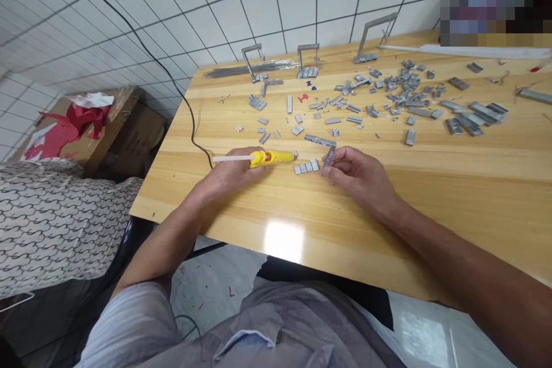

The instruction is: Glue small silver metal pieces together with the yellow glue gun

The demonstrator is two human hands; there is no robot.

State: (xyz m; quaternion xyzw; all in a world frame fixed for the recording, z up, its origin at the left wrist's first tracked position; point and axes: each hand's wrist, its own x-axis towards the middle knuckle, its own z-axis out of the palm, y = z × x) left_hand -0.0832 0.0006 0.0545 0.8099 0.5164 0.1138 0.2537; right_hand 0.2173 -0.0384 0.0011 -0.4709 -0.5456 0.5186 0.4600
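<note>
Glue gun (pixel 276 157) faces grey blocks (pixel 307 167) (scraps (pixel 405 83) lie beyond).

Near tabletop (pixel 340 230) open, metal pieces (pixel 404 81) (scattered) beyond.

Looks like smooth, faintly glossy plastic on the glue gun (pixel 276 157), with a milky, semi-matt stick (pixel 233 158) at its rear. Just off its nozzle, dull grey metal in the angled piece (pixel 319 141) and the short row of segments (pixel 307 167). Beneath the glue gun, varnished, grained wood with a bright glare on the tabletop (pixel 259 207). Beyond it, shiny wall tiles (pixel 250 0). Well left of it, patterned, matt cloth (pixel 64 224) and dull cardboard in a box (pixel 135 144).
</note>
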